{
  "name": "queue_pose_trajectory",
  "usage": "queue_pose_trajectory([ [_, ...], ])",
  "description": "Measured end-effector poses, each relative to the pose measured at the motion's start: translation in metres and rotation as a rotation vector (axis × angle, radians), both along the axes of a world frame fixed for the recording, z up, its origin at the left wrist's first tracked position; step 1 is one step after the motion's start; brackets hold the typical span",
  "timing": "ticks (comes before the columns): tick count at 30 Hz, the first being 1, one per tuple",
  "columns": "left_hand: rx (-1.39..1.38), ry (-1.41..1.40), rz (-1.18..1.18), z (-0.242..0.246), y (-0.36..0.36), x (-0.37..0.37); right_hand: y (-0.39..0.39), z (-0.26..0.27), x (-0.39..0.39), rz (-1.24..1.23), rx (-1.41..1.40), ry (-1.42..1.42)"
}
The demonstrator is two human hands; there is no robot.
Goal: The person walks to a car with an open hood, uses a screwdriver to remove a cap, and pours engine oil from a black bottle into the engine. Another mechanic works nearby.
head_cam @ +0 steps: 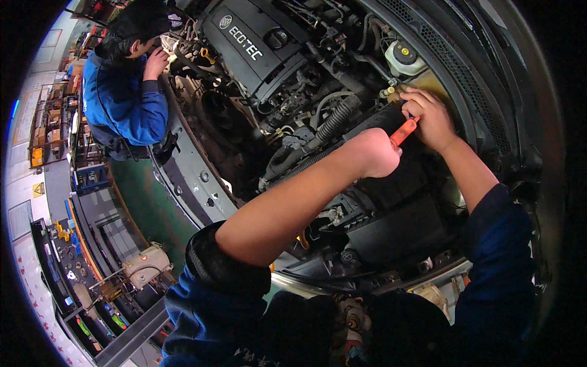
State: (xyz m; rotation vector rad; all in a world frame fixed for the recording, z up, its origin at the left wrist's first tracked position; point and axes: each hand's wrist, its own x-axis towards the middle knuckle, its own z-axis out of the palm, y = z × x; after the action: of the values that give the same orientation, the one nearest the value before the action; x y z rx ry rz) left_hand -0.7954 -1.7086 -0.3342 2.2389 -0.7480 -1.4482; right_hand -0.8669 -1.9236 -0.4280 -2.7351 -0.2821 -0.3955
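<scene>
In the engine bay of a car, my left hand (376, 152) is closed around a red-orange handle (403, 133), whose end points up toward my other hand. My right hand (427, 112) is beside the brake fluid reservoir area, its fingers bent close to the handle's upper end; a dark blue bit shows between the hands, and what the fingers touch is partly hidden. A yellowish fitting (388, 91) lies just left of those fingertips. Above them sits a white reservoir with a black cap (405, 54). The Buick Ecotec engine cover (252, 41) lies further left.
A co-worker in a blue jacket (128, 101) leans over the car's front edge at upper left. Corrugated hose (337, 119) runs beside my left forearm. A black box-like cover (396, 229) lies below my hands. Shelves and a tool cart (82, 275) stand at far left.
</scene>
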Motion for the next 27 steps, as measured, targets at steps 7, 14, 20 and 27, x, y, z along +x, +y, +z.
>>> queue_pose_trajectory([
  [7,-0.03,-0.072,-0.024,-0.0019,0.0008,-0.0001,-0.0015,-0.0033,0.0004,0.009,-0.014,-0.015],
  [14,-0.047,-0.068,-0.033,-0.0015,0.0007,0.0,-0.002,-0.0028,-0.0014,0.017,0.014,0.026],
  [20,-0.003,0.008,-0.05,-0.0032,-0.0006,0.0026,-0.0021,-0.0039,-0.0007,0.024,0.025,0.007],
  [27,0.004,-0.012,-0.024,-0.001,0.0,0.0024,-0.0022,-0.002,-0.0012,0.02,0.028,0.025],
])
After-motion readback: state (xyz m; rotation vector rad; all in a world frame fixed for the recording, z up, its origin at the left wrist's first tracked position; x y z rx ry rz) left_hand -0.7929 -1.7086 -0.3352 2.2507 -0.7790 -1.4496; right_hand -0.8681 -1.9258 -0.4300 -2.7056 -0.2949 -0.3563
